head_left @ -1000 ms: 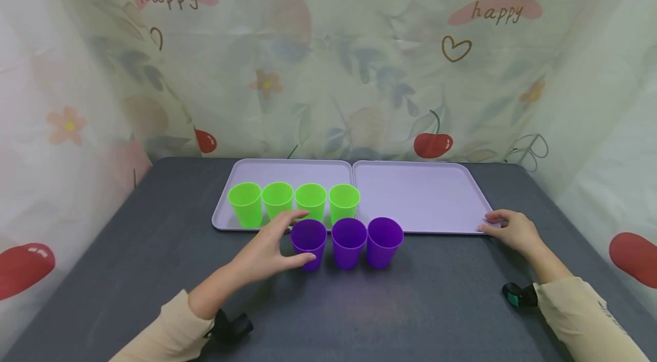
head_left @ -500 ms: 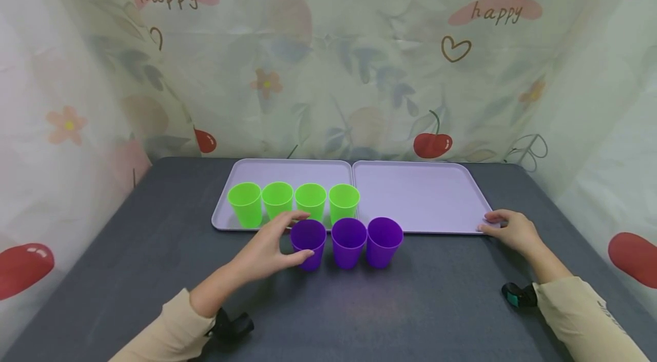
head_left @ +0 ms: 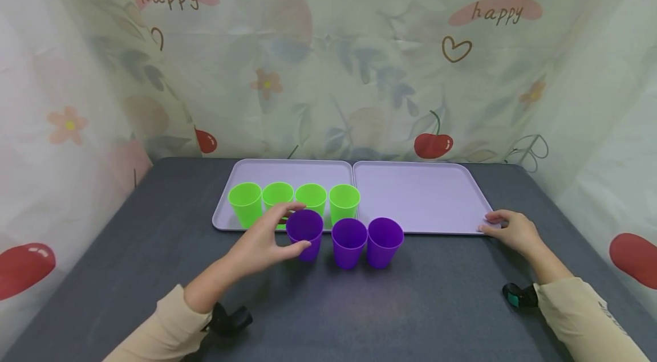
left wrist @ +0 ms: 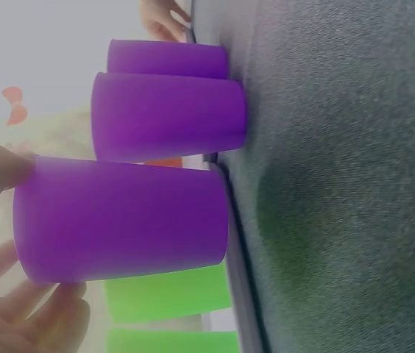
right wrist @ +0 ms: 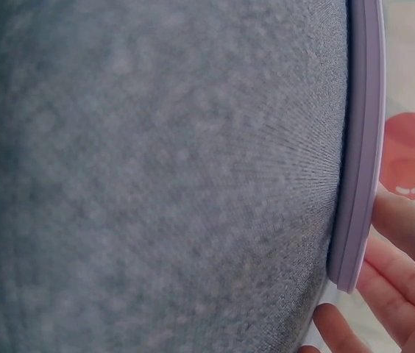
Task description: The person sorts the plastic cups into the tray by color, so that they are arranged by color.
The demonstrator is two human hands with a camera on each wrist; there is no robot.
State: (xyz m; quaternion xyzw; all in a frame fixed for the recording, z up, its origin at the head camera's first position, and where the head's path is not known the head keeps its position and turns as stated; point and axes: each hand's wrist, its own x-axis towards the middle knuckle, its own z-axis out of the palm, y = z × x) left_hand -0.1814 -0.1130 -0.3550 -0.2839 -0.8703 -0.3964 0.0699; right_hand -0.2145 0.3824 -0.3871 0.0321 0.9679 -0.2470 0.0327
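My left hand (head_left: pixel 256 245) grips a purple cup (head_left: pixel 304 232) from its left side, thumb and fingers near the rim. In the left wrist view this purple cup (left wrist: pixel 123 220) hangs just off the dark cloth. To its right stand two more purple cups (head_left: pixel 349 245), upright on the table. My right hand (head_left: pixel 518 234) pinches the near right corner of the right-hand lilac tray (head_left: pixel 421 196); in the right wrist view the thumb meets the tray's rim (right wrist: pixel 362 147). Behind the held cup, several green cups (head_left: pixel 245 205) stand in a row at the front of the left-hand lilac tray (head_left: pixel 292 168).
Both trays lie side by side at the back of the dark cloth-covered table (head_left: pixel 369 310). A patterned curtain (head_left: pixel 328 65) hangs behind and at both sides. A loose wire (head_left: pixel 531 148) sits by the back right corner.
The left hand has raised the leftmost purple cup a little off the table and shifted it slightly left and back. The right hand and the other cups stay put.
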